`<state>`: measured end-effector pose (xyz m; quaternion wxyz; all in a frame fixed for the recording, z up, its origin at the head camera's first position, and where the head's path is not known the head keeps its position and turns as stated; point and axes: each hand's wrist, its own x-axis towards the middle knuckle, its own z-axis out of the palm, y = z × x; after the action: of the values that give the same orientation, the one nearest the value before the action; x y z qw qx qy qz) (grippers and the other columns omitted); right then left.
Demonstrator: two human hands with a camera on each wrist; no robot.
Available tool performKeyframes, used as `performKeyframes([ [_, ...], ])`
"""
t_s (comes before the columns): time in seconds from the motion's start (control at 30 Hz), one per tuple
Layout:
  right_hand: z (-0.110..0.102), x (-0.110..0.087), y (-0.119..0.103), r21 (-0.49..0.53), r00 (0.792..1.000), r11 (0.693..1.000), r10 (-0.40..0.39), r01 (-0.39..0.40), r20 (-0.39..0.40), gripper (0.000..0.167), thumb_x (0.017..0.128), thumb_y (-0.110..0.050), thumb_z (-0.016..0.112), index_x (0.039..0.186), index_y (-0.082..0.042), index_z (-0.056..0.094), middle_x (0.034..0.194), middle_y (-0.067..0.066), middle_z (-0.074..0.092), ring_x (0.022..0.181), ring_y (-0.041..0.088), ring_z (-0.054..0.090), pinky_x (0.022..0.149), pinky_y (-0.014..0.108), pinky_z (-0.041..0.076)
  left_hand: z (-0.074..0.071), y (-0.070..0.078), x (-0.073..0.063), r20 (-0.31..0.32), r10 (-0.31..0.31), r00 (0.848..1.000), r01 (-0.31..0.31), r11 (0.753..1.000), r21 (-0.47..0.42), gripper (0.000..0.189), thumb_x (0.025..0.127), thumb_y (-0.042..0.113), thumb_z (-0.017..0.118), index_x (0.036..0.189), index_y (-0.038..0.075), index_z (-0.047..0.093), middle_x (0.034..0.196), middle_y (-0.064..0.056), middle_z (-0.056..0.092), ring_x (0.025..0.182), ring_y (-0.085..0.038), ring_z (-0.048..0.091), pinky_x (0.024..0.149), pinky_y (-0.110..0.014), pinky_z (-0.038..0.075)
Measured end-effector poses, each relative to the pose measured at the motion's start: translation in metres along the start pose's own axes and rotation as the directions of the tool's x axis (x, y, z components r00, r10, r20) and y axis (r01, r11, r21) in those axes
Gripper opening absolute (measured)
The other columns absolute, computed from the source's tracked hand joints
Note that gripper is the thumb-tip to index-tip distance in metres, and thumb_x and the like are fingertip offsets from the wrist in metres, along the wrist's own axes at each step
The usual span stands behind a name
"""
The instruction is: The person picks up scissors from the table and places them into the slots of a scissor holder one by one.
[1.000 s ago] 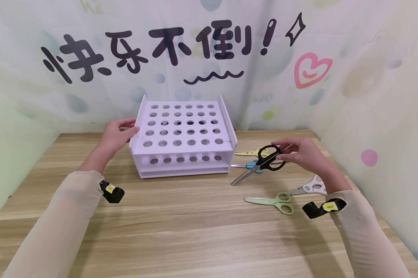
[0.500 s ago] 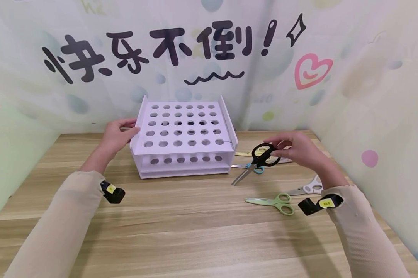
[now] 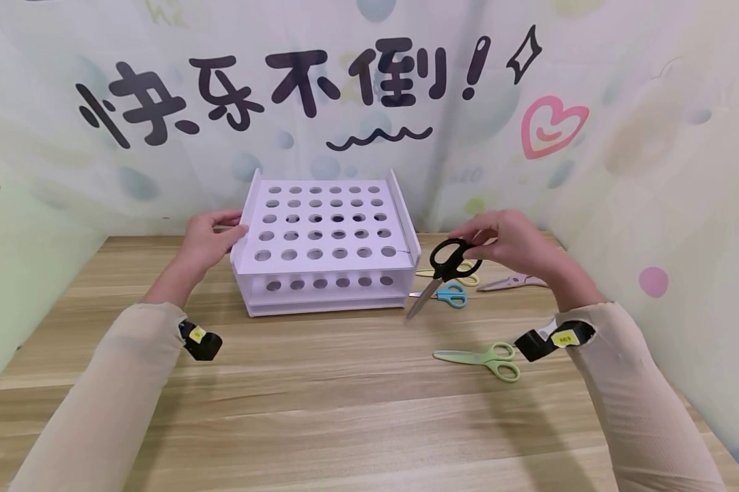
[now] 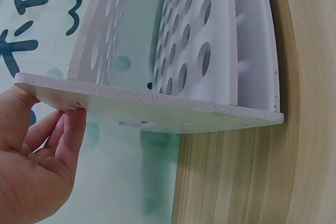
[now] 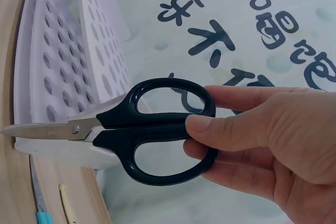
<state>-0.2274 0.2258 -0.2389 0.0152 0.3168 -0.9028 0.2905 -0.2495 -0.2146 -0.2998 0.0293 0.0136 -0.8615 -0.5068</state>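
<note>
My left hand (image 3: 210,239) holds the left side panel of a white rack (image 3: 339,266) with rows of round holes. In the left wrist view the fingertips (image 4: 77,116) lie against the panel's outer face, and the thumb is at its edge. My right hand (image 3: 507,239) pinches the handles of black-handled scissors (image 3: 448,263). Their blades are together and point down and left, near the rack's right front corner. In the right wrist view the thumb (image 5: 220,129) lies over the scissors' handles, with other fingers behind.
On the wooden table (image 3: 320,417) to the right lie green scissors (image 3: 477,357), blue scissors (image 3: 449,295), yellow scissors (image 3: 468,273) and pink scissors (image 3: 511,281). White scissors (image 3: 548,328) show partly behind the right wrist camera. A printed cloth wall (image 3: 320,150) stands behind the rack.
My right hand has moved left and slightly up with the black-handled scissors, bringing them closer to the rack. The pink scissors now show more fully. My left hand and the rack stay in place.
</note>
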Motion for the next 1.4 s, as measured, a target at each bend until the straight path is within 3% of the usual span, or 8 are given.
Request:
performKeyframes([
  [0.6, -0.021, 0.031, -0.04, -0.063, 0.995, 0.994, -0.095, 0.094, -0.011, 0.032, 0.074, 0.008, 0.071, 0.104, -0.004, 0.07, 0.092, 0.005, 0.067, 0.081, 0.015, 0.063, 0.075, 0.025, 0.051, 0.001, -0.002, 0.001, -0.003, 0.002, 1.0, -0.002, 1.0, -0.012, 0.05, 0.093, 0.021, 0.052, 0.138, 0.002, 0.039, 0.125, -0.019, 0.045, 0.106, -0.025, 0.049, 0.067, -0.011, 0.046],
  [0.8, -0.028, 0.039, -0.053, -0.103, 0.995, 0.99, -0.1, 0.097, -0.019, 0.033, 0.074, 0.006, 0.071, 0.105, -0.006, 0.07, 0.091, 0.005, 0.066, 0.08, 0.016, 0.063, 0.077, 0.024, 0.05, 0.001, -0.001, 0.0, -0.001, -0.002, 1.0, 0.002, 1.0, -0.01, 0.05, 0.093, 0.02, 0.051, 0.138, 0.002, 0.038, 0.126, -0.02, 0.045, 0.108, -0.026, 0.048, 0.067, -0.011, 0.046],
  [1.07, -0.038, 0.05, -0.061, -0.155, 0.994, 0.983, -0.104, 0.098, -0.027, 0.032, 0.075, 0.006, 0.07, 0.105, -0.005, 0.07, 0.094, 0.006, 0.066, 0.082, 0.017, 0.061, 0.072, 0.015, 0.047, 0.0, -0.001, 0.0, -0.004, 0.0, 1.0, 0.0, 1.0, 0.005, 0.05, 0.093, 0.021, 0.051, 0.138, 0.002, 0.039, 0.125, -0.02, 0.046, 0.106, -0.026, 0.049, 0.067, -0.012, 0.046],
  [1.4, -0.056, 0.062, -0.075, -0.184, 0.997, 0.98, -0.078, 0.075, -0.007, 0.031, 0.078, 0.005, 0.069, 0.107, -0.005, 0.069, 0.096, 0.008, 0.067, 0.084, 0.017, 0.061, 0.071, 0.017, 0.049, 0.0, -0.002, 0.001, -0.003, 0.01, 1.0, -0.01, 1.0, -0.003, 0.05, 0.093, 0.021, 0.051, 0.137, 0.0, 0.04, 0.125, -0.02, 0.046, 0.106, -0.025, 0.05, 0.071, -0.013, 0.047],
])
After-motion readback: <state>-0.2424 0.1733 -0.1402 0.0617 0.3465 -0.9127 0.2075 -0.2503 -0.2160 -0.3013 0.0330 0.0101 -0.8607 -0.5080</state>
